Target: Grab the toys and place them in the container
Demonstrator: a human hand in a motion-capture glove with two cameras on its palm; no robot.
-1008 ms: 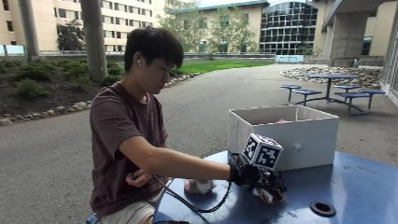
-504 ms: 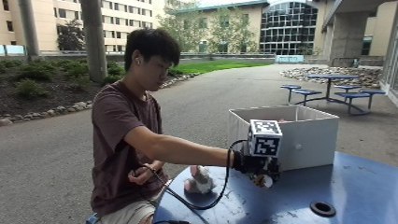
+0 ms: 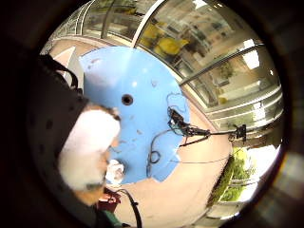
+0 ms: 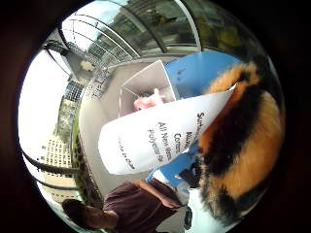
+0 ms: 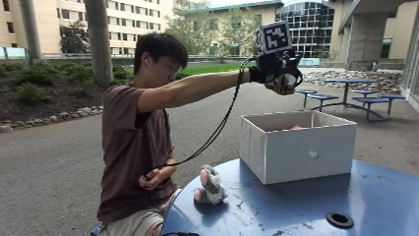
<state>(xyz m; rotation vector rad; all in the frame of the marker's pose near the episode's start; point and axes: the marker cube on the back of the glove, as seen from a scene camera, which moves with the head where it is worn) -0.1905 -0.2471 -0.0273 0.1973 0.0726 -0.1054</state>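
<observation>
A person sits at a round blue bench [image 5: 367, 196] outdoors, right arm stretched out and raised, so that the gloved right hand [image 5: 278, 73] is held high in the air above the open white fabric container [image 5: 298, 145], well clear of its rim. The fingers are curled round a small plush toy [image 4: 243, 145], orange with dark stripes and some white fur; in the thumb-side palm view it fills much of the frame, and its white printed tag [image 4: 160, 133] sticks out across the picture, partly covering the container below. In the outside view only a little of the toy peeks out under the glove. The container stands on the bench near its far edge, and something pink [image 4: 148, 101] already lies inside it. A second plush toy [image 5: 209, 186], grey and white with long ears and pink feet, sits upright on the bench by the person's side of it, just beside the container but not touching it. The bench has a dark round hole [image 5: 339, 219] in its middle. The person's bare left hand [image 5: 157, 178] rests low near the bench edge, with a black cable running past it.
</observation>
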